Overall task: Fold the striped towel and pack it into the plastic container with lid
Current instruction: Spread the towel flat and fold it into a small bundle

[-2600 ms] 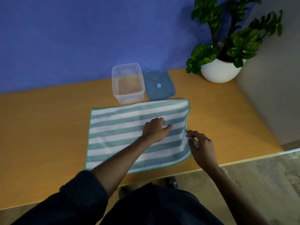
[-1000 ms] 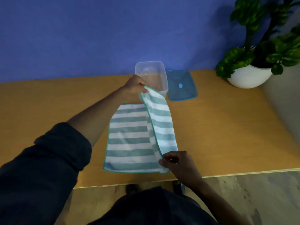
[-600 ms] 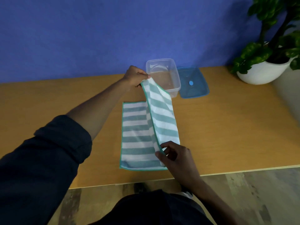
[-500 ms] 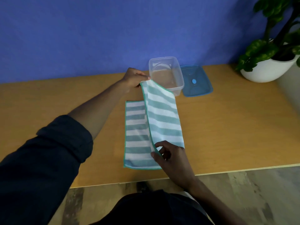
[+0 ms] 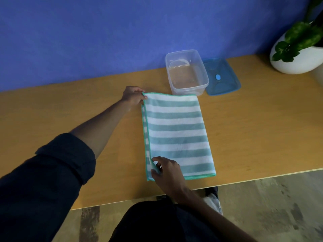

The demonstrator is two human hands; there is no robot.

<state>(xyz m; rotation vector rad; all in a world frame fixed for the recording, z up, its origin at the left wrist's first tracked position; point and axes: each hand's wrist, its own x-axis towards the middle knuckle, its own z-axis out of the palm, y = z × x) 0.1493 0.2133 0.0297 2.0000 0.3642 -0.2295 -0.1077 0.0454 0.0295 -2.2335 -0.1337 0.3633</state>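
Note:
The striped towel (image 5: 176,133), teal and white, lies on the wooden table (image 5: 262,130) folded in half, its folded edge to the right. My left hand (image 5: 133,96) pinches its far left corner. My right hand (image 5: 166,170) pinches the near left corner, close to the table's front edge. The clear plastic container (image 5: 187,72) stands open and empty just beyond the towel's far edge. Its blue lid (image 5: 222,75) lies flat to the right of it, touching its side.
A white pot with a green plant (image 5: 297,55) stands at the table's far right. A blue wall (image 5: 122,32) runs along the back edge. The table's front edge (image 5: 262,177) is just below the towel; floor shows beyond it.
Both hands carried the towel's right half over to the left and laid it down on the left half. The towel went from spread flat to folded in half.

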